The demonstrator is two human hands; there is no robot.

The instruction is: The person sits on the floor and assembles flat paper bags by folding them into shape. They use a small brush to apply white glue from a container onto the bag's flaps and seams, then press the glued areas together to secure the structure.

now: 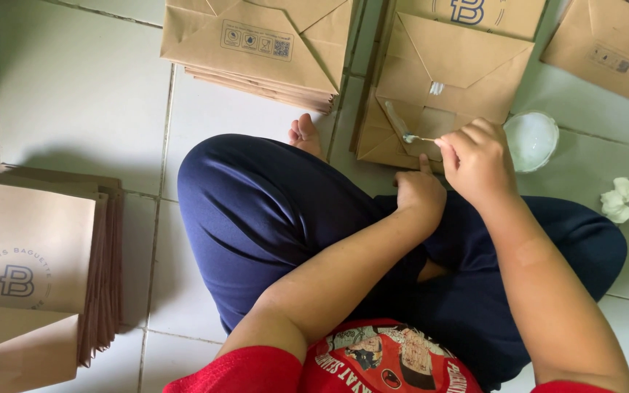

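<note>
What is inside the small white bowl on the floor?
The white bowl holds a pale whitish glue-like substance, apparently shallow. Its near left edge lies behind the right hand, so that part stays unseen.

I wear a red T-shirt [373, 364] with short sleeves and a printed picture with pale lettering across the chest. My trousers [271, 218] are dark navy blue, plain and loose. My forearms are uncovered and my foot [305, 135] is bare.
</note>
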